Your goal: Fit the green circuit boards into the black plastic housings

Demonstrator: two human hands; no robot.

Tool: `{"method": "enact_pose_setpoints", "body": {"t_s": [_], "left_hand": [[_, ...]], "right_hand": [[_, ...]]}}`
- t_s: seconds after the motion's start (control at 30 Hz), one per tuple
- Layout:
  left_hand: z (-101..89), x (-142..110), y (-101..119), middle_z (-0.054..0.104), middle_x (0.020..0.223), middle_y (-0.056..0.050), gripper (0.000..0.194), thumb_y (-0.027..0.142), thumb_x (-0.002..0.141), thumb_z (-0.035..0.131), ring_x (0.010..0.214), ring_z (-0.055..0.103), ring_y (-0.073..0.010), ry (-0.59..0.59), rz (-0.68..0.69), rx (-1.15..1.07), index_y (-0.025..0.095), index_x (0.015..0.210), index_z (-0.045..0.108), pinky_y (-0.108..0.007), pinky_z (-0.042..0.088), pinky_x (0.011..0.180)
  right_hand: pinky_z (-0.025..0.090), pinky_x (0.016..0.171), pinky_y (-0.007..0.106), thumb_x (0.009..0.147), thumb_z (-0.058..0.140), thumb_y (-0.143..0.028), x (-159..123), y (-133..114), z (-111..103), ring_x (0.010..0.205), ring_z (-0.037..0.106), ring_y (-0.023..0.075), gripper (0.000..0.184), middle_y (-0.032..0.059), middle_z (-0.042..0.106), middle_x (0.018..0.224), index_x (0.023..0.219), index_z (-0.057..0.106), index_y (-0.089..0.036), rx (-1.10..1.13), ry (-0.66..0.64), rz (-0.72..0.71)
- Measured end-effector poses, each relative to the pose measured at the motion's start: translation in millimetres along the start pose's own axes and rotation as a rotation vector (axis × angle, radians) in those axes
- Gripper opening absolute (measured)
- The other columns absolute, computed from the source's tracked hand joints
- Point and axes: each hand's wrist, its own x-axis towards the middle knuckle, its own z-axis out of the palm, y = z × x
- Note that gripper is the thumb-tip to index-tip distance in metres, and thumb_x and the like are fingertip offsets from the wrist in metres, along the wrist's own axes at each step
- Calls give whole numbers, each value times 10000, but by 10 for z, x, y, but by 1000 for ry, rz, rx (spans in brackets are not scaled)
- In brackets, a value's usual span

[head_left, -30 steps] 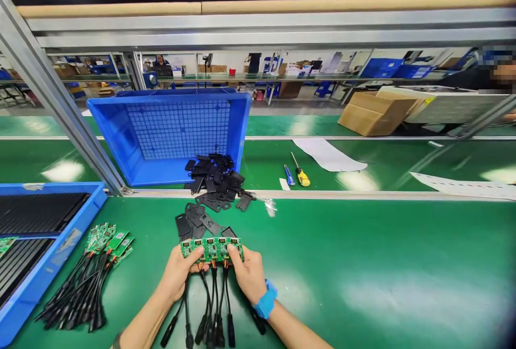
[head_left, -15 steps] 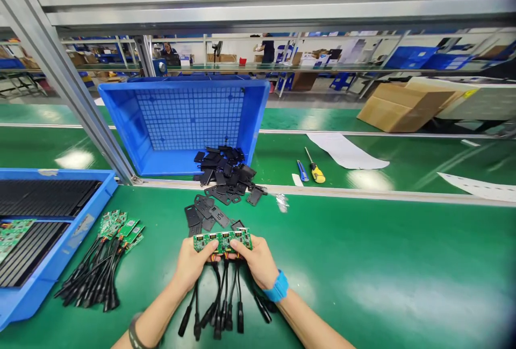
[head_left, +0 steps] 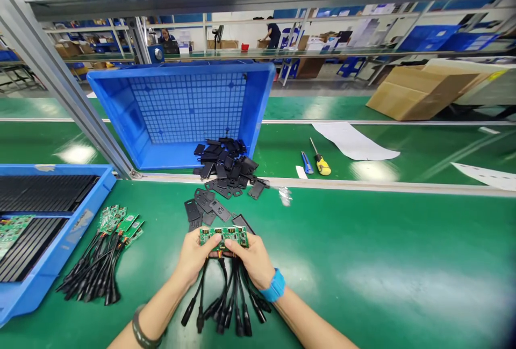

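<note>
While the left hand (head_left: pixel 193 256) grips one end of the boards (head_left: pixel 223 235), the right hand (head_left: pixel 255 261) grips the other, both thumbs on the front face, tips close together. Boards are upright-ish, displays along the top, just this side of the loose covers (head_left: pixel 203 198) on the green surface (head_left: pixel 371 247); can't tell if they touch it. Cables (head_left: pixel 229 298) fan out from the lower edge toward the person. More covers heap at the mouth of the bin (head_left: pixel 189 104), which is on its side. Spare boards (head_left: pixel 114 219) lie left, beside the tray (head_left: pixel 94 204). Knife (head_left: pixel 307 162) and screwdriver (head_left: pixel 323 166) lie beyond the rail (head_left: pixel 363 186), near the paper (head_left: pixel 355 142).
</note>
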Motion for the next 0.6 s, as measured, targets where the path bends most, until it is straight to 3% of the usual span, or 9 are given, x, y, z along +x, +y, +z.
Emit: {"method": "enact_pose_setpoints", "body": {"t_s": [0.1, 0.27, 0.6], "left_hand": [[10, -8, -44, 680, 762, -79, 363, 391, 688, 781, 667, 622, -166, -29, 41, 49, 104, 860, 641, -259, 532, 636], [78, -29, -113, 685, 757, -71, 313, 360, 686, 777, 665, 617, -171, 91, 147, 129, 114, 826, 643, -248, 519, 633], [162, -36, -147, 692, 792, -66, 261, 360, 737, 728, 699, 621, -187, 176, 253, 211, 129, 835, 654, -258, 518, 656]], "right_hand": [[504, 655, 288, 740, 732, -412, -14, 62, 14, 670, 582, 164, 293, 35, 654, 741, 789, 652, -134, -75, 93, -81], [415, 565, 246, 766, 691, -407, -29, 73, 26, 605, 490, 138, 289, 14, 586, 649, 708, 612, -135, -248, 238, -226], [448, 605, 278, 764, 672, -411, -11, 39, 71, 648, 534, 174, 285, 49, 632, 712, 785, 663, -127, -324, 343, -291]]}}
